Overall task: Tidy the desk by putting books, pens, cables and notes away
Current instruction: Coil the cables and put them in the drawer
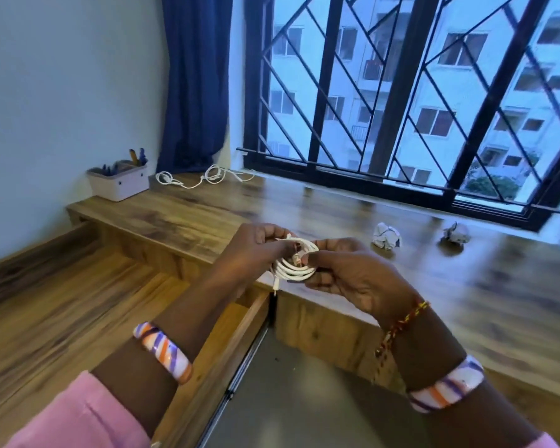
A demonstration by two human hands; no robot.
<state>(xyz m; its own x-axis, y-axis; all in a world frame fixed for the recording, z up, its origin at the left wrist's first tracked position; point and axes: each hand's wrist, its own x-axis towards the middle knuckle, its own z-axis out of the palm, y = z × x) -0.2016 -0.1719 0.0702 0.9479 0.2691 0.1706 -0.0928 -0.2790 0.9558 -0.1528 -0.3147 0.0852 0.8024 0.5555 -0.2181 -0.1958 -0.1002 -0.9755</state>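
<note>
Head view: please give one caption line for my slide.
Both hands, left hand and right hand, hold a coiled white cable above the wooden desk.

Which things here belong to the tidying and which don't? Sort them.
Part of the job:
coiled white cable held in both hands
loose white cable by the curtain
two crumpled papers
pen holder
open drawer

Just there:
blue curtain
window grille

By the window
A dark blue curtain [194, 82] hangs beside the black window grille [411, 92]; a pale apartment block [459, 76] shows outside.
</note>
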